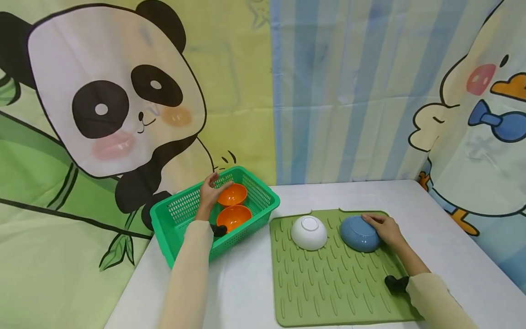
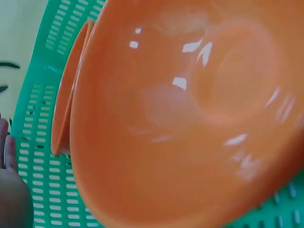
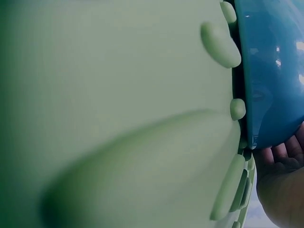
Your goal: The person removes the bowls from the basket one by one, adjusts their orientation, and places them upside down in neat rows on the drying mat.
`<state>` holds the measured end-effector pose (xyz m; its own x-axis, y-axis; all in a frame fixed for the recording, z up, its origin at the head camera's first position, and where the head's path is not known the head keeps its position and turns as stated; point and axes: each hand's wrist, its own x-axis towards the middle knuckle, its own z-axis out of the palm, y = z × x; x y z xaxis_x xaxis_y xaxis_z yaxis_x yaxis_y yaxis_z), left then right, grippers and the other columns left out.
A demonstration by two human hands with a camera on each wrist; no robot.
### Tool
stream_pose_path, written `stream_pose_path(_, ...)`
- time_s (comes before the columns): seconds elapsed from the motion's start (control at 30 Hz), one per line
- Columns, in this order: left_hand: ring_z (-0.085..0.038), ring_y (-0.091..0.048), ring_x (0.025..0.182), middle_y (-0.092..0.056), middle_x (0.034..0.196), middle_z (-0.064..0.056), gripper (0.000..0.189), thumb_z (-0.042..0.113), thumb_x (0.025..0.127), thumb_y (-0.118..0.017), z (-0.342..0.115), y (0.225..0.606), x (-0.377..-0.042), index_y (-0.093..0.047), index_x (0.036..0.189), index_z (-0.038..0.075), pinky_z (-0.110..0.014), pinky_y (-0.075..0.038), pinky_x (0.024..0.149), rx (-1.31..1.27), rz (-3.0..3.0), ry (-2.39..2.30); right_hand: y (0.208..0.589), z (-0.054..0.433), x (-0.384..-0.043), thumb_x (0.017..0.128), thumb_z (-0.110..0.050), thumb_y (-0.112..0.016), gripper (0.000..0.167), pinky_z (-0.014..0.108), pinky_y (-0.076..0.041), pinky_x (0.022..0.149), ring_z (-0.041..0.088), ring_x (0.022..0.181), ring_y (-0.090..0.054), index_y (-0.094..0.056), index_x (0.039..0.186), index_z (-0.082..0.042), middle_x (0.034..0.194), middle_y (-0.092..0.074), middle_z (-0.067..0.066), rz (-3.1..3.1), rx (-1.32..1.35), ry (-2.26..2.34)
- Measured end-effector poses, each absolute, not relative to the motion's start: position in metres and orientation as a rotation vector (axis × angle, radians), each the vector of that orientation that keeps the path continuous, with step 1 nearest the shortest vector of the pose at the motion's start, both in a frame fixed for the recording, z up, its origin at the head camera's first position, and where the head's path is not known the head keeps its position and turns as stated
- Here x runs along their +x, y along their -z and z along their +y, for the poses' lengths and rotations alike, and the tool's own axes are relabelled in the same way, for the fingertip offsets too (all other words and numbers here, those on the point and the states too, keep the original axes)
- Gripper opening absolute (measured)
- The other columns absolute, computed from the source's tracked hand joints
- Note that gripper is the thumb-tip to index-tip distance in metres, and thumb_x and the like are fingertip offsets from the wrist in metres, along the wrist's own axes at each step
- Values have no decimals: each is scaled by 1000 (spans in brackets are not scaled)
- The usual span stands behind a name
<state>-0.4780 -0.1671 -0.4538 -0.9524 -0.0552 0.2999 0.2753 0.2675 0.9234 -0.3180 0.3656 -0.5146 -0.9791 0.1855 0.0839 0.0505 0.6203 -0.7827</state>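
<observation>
My left hand [image 1: 210,194] is over the green basket [image 1: 174,237], fingers apart and holding nothing, beside the rear of two orange bowls [image 1: 232,194]. Both lie with their hollow side up; the front orange bowl [image 1: 235,217] fills much of the left wrist view, where part of the left hand [image 2: 14,194] shows at the lower left edge. On the green mat, my right hand [image 1: 385,228] grips the right side of an upturned blue bowl [image 1: 358,235]. In the right wrist view its fingers [image 3: 281,151] lie against the blue bowl's side near the rim.
An upturned white bowl [image 1: 309,234] sits on the ridged green mat [image 1: 312,288], left of the blue one. The white table [image 1: 242,292] runs under basket and mat. Behind hangs a printed curtain [image 1: 349,91] with a panda and a duck.
</observation>
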Motion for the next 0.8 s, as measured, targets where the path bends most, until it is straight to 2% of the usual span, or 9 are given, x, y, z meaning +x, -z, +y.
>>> stream_pose_path(0.27, -32, -30, 130, -36, 142, -14, 86, 43, 76, -73, -175, 465, -481, -34, 141, 3, -44, -28, 105, -174, -2424, 1739, 515, 365, -317, 89, -52, -51, 64, 46, -52, 71, 48, 103, -52, -56, 125, 1, 123, -49, 32, -2680, -190, -1279)
stream_pose_path(0.53, -29, -28, 132, -34, 144, -10, 96, 53, 69, -74, -179, 476, -483, -31, 143, 9, -44, -27, 105, -120, -2479, 1757, 517, 363, -316, 89, -51, -52, 63, 46, -52, 71, 48, 103, -52, -56, 125, 1, 123, -49, 32, -2676, -191, -1286)
stream_pose_path(0.8, -29, -28, 132, -31, 145, -10, 98, 52, 70, -74, -178, 479, -482, -27, 145, 9, -46, -28, 105, -137, -2566, 1707, 516, 363, -318, 88, -54, -52, 66, 47, -52, 73, 47, 103, -52, -56, 125, 1, 123, -50, 31, -2663, -206, -1316)
